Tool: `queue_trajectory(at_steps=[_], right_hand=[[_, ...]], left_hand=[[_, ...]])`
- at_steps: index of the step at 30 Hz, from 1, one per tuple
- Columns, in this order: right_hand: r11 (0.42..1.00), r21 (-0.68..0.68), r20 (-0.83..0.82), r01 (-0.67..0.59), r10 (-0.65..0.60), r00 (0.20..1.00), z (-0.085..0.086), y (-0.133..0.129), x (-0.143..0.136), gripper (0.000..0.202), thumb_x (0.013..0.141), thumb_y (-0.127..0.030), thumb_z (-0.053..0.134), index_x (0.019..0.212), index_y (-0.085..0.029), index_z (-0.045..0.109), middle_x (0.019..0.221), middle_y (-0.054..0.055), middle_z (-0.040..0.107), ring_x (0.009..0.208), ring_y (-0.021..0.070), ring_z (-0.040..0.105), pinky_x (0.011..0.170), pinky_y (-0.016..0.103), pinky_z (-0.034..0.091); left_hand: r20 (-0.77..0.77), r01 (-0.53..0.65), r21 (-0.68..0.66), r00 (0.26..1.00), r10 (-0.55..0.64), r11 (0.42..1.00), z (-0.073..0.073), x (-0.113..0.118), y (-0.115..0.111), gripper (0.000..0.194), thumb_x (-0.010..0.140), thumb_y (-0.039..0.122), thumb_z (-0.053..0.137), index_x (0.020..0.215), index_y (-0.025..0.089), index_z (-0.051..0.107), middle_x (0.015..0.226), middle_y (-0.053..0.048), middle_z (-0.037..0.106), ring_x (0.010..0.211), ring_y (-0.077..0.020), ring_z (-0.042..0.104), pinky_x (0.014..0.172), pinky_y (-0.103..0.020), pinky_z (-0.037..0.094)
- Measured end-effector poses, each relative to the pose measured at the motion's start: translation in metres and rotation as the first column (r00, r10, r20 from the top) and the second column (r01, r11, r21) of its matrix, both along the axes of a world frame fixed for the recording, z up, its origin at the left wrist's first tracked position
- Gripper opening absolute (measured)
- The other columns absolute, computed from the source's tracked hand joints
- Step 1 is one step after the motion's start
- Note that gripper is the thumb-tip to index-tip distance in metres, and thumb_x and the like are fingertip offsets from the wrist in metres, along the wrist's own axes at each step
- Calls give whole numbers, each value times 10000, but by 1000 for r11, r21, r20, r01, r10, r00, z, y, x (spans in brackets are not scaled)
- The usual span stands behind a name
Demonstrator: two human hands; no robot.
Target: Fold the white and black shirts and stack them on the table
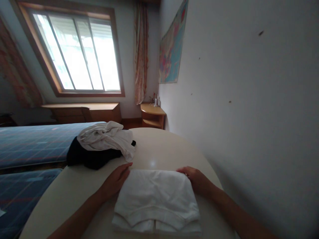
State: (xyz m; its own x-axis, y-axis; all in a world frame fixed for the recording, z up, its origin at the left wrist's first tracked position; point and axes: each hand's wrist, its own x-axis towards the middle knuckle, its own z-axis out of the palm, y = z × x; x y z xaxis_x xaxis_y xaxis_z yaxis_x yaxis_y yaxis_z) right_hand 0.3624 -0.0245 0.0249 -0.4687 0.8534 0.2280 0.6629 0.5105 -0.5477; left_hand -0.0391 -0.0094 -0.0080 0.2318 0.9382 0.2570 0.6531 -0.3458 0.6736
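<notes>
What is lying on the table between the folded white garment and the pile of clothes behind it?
Nothing: in the head view only bare cream round table separates the folded white cotton garment from the crumpled white-and-black clothes pile.

garment: white folded cloth (156,199), layered, hem edges toward the viewer
pose: flat, roughly rectangular stack
location: near edge of the pale round table (159,146), between both hands, touched at its far corners
</notes>
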Motion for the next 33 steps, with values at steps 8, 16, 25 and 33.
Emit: queue_trajectory(at_steps=[8, 16, 25, 33], right_hand=[[986, -163, -159, -17, -9, 987, 5, 3, 5, 308, 837, -296, 630, 1119, -221, 728, 1099, 93, 747, 987, 250, 698, 882, 371, 543], [933, -331, -301, -139, 35, 953, 5, 16, 12, 315, 895, -384, 579, 1110, -207, 727, 1105, 76, 750, 1018, 241, 695, 897, 366, 532], [959, -274, -117, -70, 40, 992, 10, 29, 14, 280, 869, -312, 557, 1035, -191, 747, 994, 66, 762, 879, 226, 689, 790, 326, 519], [967, -242, -180, -81, 37, 983, 8, 22, 9, 291, 845, -294, 568, 1068, -183, 719, 982, 57, 759, 872, 216, 686, 741, 285, 517]], left_hand=[[-130, 76, 115, 990, -61, 990, -9, -2, -1, 401, 960, 387, 449, 1266, 218, 646, 1275, -102, 665, 1202, -254, 594, 1085, -441, 442], [-115, 59, 93, 992, -48, 994, -8, 0, 0, 371, 941, 385, 493, 1225, 210, 656, 1230, -100, 677, 1159, -248, 614, 1054, -425, 466], [-94, 60, 102, 994, -51, 993, -10, 0, 0, 359, 935, 374, 501, 1218, 217, 657, 1216, -99, 682, 1142, -254, 619, 1043, -434, 473], [-92, 74, 114, 994, -63, 991, -16, -2, 1, 368, 954, 381, 489, 1235, 202, 643, 1229, -105, 670, 1152, -252, 611, 1049, -447, 468]])
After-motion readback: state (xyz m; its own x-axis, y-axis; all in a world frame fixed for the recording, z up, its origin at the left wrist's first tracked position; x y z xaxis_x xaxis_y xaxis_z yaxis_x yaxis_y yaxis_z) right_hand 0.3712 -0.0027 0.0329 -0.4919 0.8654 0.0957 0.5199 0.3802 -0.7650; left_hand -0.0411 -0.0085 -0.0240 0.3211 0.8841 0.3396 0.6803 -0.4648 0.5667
